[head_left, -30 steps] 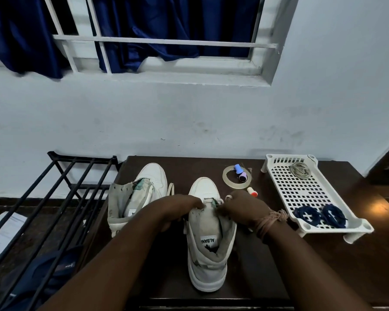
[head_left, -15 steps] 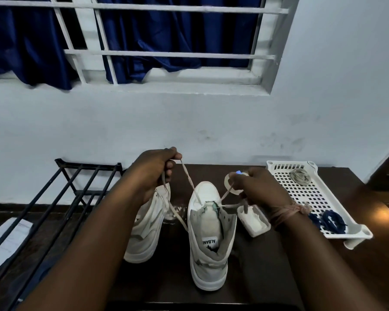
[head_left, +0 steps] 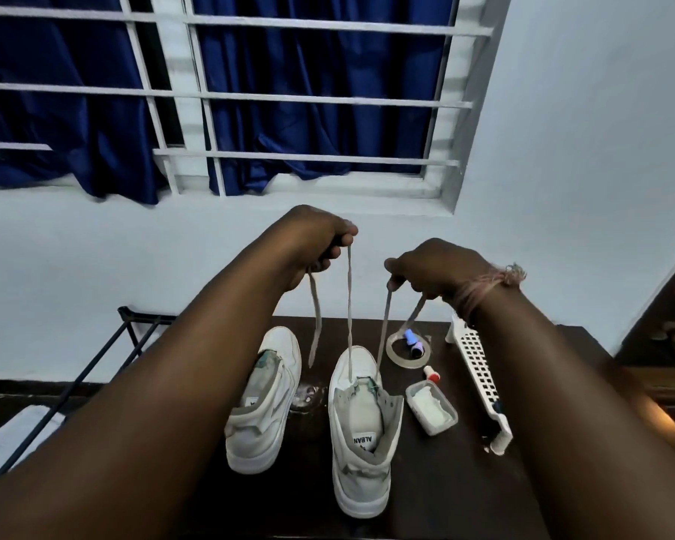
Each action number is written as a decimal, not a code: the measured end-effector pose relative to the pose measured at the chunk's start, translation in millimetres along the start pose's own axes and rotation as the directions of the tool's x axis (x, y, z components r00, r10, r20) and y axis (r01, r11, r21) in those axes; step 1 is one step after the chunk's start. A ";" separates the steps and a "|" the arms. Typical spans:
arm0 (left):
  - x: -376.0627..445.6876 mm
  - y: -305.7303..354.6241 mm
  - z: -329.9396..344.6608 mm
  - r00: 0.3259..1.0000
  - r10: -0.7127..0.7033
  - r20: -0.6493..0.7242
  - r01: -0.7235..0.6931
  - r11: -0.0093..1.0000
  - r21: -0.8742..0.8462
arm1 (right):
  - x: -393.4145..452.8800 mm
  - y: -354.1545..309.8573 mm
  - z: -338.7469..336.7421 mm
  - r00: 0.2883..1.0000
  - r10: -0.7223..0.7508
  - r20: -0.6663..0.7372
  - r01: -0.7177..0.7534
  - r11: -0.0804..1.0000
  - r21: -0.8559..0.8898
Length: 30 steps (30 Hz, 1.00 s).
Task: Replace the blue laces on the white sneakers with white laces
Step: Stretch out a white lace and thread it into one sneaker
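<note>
Two white sneakers stand on a dark table (head_left: 437, 481), toes toward the wall. The right sneaker (head_left: 361, 434) has a white lace (head_left: 349, 305) threaded through its front eyelets. Both lace halves run straight up from it. My left hand (head_left: 316, 243) grips the left half high above the shoe, with the loose end dangling below my fist. My right hand (head_left: 433, 268) grips the right half at about the same height. The left sneaker (head_left: 266, 399) has no lace. My right arm hides most of the white tray (head_left: 478, 368).
A tape roll (head_left: 408, 350) with small coloured spools inside lies beyond the right sneaker. A small white open box (head_left: 431, 407) and a red-capped tube (head_left: 431, 374) lie to its right. A black metal rack (head_left: 94, 356) stands left of the table. The wall and barred window are close behind.
Both hands rose from the sneaker's tongue to well above it, pulling the two lace halves up taut. The camera tilted upward.
</note>
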<state>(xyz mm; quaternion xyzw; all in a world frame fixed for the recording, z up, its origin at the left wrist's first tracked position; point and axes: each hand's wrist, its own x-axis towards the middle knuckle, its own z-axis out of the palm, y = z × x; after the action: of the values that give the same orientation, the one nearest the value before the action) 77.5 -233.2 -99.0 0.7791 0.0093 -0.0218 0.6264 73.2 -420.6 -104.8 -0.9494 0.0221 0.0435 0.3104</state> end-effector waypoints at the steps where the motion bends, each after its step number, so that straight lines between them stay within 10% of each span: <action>1: -2.2 2.3 0.2 1.000 0.027 -0.012 -0.027 1.000 -0.014 | -2.7 3.0 1.2 0.998 -0.020 -0.054 0.022 0.999 0.031; 5: -7.3 -16.3 1.4 0.988 0.134 -0.072 -0.139 0.987 -0.075 | -13.5 29.7 26.3 0.952 -0.011 -0.305 0.077 0.976 0.204; 9: -11.7 -60.5 6.4 0.987 0.127 -0.100 -0.133 0.989 -0.064 | -19.6 58.6 59.1 0.979 0.051 -0.200 0.085 0.783 0.616; 15: -22.0 -150.6 26.4 0.997 -0.075 -0.001 0.075 0.992 0.099 | 2.2 100.6 127.2 0.991 0.129 -0.048 -0.105 0.936 0.337; 21: -13.9 -202.3 54.9 0.973 -0.184 0.142 0.142 0.955 0.259 | 20.2 116.7 161.7 0.915 0.379 0.141 -0.404 0.847 0.346; 30: 0.8 -223.9 75.6 0.944 -0.312 0.106 0.270 0.916 0.296 | 43.5 121.9 174.3 0.884 0.426 0.195 -0.468 0.824 0.320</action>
<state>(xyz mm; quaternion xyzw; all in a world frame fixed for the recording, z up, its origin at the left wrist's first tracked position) 67.3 -258.9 -333.7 0.8450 0.0749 -0.1748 0.4998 96.0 -416.5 -320.6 -0.8407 0.2335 0.1650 0.4599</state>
